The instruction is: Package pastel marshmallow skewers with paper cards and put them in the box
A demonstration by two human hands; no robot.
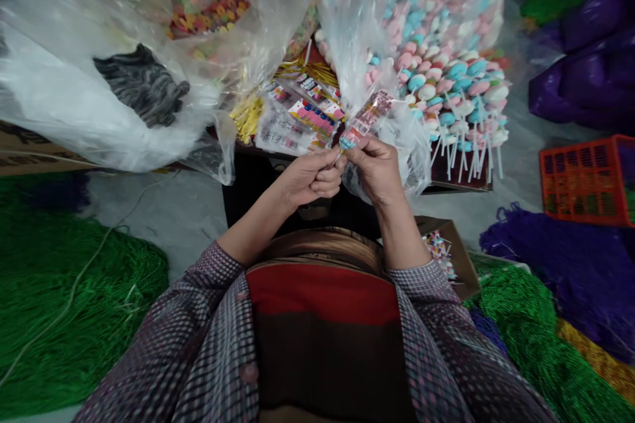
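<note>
Both hands meet in front of my body at the near edge of a dark table. A wrapped lollipop (364,122) in a clear printed bag points up and to the right, with pink and blue candy at its lower end. My right hand (377,168) is closed and pinches it just below the candy. The fingers of my left hand (317,175) are curled, with thumb and forefinger pinched at the gathered neck of the bag. What lies inside that pinch is mostly hidden. Flat printed bags (307,115) and gold twist ties (247,117) lie just beyond my hands.
Pink, blue and white lollipops (461,96) are heaped at the table's right. Large clear bags hold orange candies (218,6). A dark crumpled cloth (146,82) lies on white plastic. Beaded strands (74,291), an orange crate (583,182) and an open carton (459,258) surround me.
</note>
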